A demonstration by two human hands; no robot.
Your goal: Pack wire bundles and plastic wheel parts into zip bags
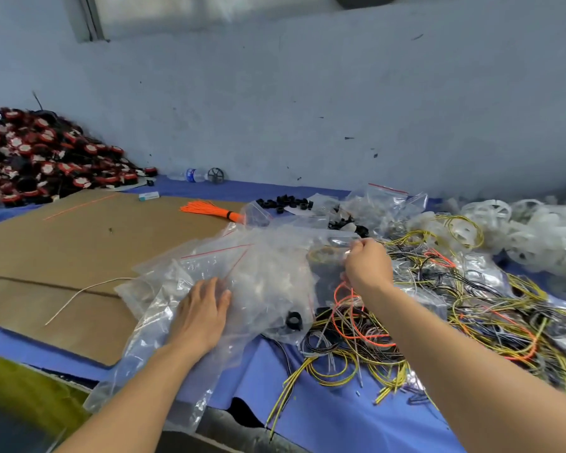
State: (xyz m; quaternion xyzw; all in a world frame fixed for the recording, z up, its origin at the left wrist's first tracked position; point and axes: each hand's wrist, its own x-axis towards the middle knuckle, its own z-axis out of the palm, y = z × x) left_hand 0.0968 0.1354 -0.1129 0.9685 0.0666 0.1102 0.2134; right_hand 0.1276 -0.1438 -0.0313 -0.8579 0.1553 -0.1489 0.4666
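Observation:
A heap of clear zip bags [262,266] with red seal strips lies mid-table. My left hand [203,308] rests flat on the heap's near side, fingers straight. My right hand [368,263] is raised over the heap's right edge, fingers curled, pinching the top of a clear zip bag [335,245] with a yellow wire coil inside. Tangled yellow, black and orange wires [438,322] spread to the right. White plastic wheel parts [510,230] are piled at the far right. A black ring part [294,320] lies inside a bag near the front.
Brown cardboard [62,250] covers the blue cloth [324,416] on the left. An orange wire bundle [214,210], small black parts [283,203], a water bottle [192,175] and a red-and-black parts pile [36,155] sit toward the wall. A loose white wire [79,294] crosses the cardboard.

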